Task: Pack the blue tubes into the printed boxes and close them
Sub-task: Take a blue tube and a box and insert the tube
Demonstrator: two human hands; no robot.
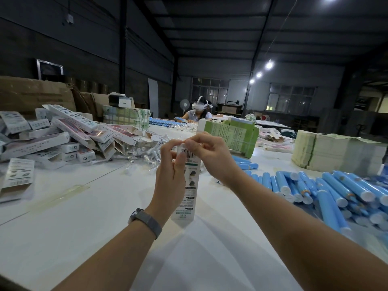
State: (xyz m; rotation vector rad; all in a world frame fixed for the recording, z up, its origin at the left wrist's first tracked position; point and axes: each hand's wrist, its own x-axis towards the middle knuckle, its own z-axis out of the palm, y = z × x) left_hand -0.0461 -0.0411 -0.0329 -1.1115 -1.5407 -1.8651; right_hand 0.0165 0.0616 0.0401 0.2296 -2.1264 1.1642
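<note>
Both forearms reach in; the left hand (171, 177) grips an upright printed box (187, 185), its long axis vertical. Right hand (210, 154) fingers pinch its top flap. A barcode shows; smaller print is unreadable.

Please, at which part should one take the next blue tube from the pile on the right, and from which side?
I would take a top-lying blue plastic tube with white cap around its bare blue body, coming from above with the right hand. It lies nearly flat on the pile, so its round sides are free; the cap end is short and crowded by neighbours.
</note>
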